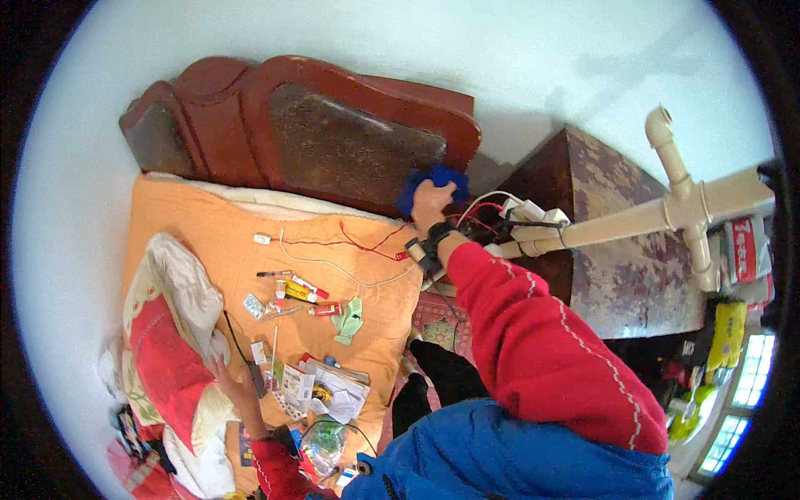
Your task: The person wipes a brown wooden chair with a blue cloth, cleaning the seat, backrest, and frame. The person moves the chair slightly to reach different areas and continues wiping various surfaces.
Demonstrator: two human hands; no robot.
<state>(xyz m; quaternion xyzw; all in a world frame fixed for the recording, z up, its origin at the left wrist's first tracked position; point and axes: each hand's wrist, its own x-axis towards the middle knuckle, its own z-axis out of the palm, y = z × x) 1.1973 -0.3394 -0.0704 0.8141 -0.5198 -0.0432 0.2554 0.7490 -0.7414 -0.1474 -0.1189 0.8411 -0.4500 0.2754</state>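
Observation:
My right hand [432, 201] holds a bunched dark blue cloth [459, 182] against the lower right part of the bed's headboard [356, 144], which has a reddish-brown wooden frame and dark padded-looking panels. A dark strap with a small device is on that wrist. My left hand [232, 382] rests with fingers apart by the edge of a red and cream bundle of bedding [172, 369], near a dark cable; nothing is seen in its grasp. Orange bed cover [206, 215] lies under the bundle.
Tubes [301, 291], a blister pack [253, 306], a green cloth or paper [348, 320], papers [340, 390] and a plastic bag [324, 444] lie on the bed. Red and white cables [359, 284] run to a power strip [528, 211]. A worn cabinet [625, 250] and beige pipe [619, 222] stand right.

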